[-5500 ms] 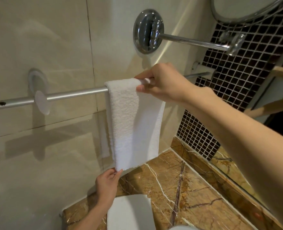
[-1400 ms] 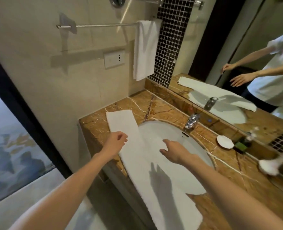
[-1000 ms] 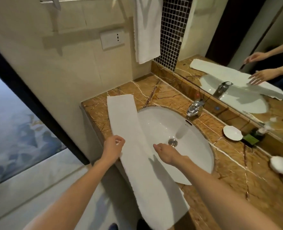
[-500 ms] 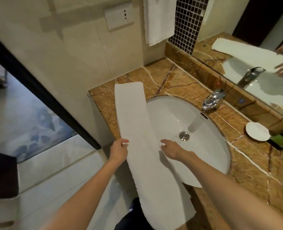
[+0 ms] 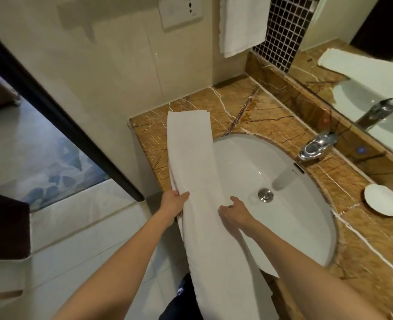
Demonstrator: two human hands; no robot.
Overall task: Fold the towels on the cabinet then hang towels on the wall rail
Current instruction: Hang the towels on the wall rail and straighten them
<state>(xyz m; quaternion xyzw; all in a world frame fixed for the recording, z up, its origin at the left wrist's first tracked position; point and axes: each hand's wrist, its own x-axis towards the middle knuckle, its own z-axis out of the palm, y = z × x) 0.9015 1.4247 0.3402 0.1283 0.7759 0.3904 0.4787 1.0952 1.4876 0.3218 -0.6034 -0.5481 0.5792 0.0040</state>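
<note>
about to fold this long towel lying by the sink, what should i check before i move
1. Left hand grips the long towel at its left edge: ok.
2. Right hand at the right edge, pinch unclear: cannot tell.
3. Far end flat on the countertop: ok.
4. Near end runs out of view: cannot tell.
5. Faucet not running: ok.
6. Rail space beside the hung towel, rail out of view: cannot tell.

The top edge cuts off the hung towel [image 5: 240, 24], the bottom edge the long towel [image 5: 197, 158].
</note>
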